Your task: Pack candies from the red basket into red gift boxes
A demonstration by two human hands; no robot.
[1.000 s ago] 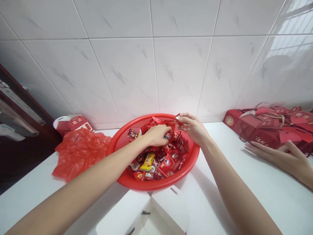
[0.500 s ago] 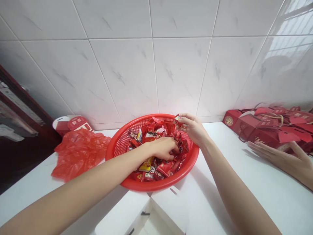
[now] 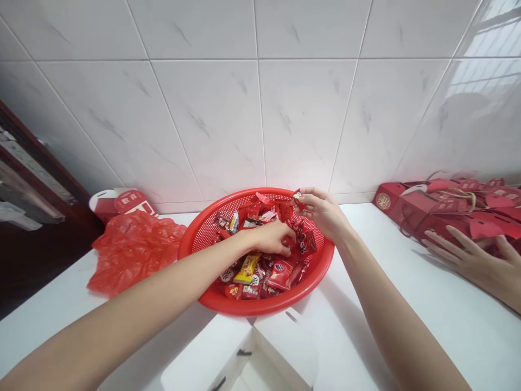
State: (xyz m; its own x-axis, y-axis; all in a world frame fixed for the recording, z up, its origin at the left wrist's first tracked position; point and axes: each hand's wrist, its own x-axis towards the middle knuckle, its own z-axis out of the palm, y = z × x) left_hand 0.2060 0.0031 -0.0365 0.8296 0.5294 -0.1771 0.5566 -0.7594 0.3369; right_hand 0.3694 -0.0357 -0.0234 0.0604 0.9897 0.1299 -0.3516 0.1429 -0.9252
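Note:
A red plastic basket [image 3: 262, 308] full of wrapped candies [image 3: 280, 272] stands on the white table [image 3: 358, 260]. My left hand [image 3: 272, 238] reaches down among the candies with its fingers curled; whether something is between the fingertips is hidden. Over the basket's right rim, my right hand [image 3: 323, 213] pinches a small wrapped candy [image 3: 298, 195] with a red and white wrapper. A yellow-wrapped candy [image 3: 247, 269] lies below my left wrist. In front of the basket, an open white box [image 3: 280, 347] shows its bare inside, partly cut off by the frame's bottom edge.
A crumpled red plastic bag [image 3: 136, 250] lies left of the basket, before a folded red box [image 3: 122, 205]. Several red gift boxes [image 3: 423, 209] are grouped on the right, with another person's hand [image 3: 480, 266] against them. A tiled wall [image 3: 301, 119] rises behind.
My left hand has lifted slightly among the candies. My right hand keeps its pinch on the candy. The other person's hand has spread its fingers and shifted right along the gift boxes.

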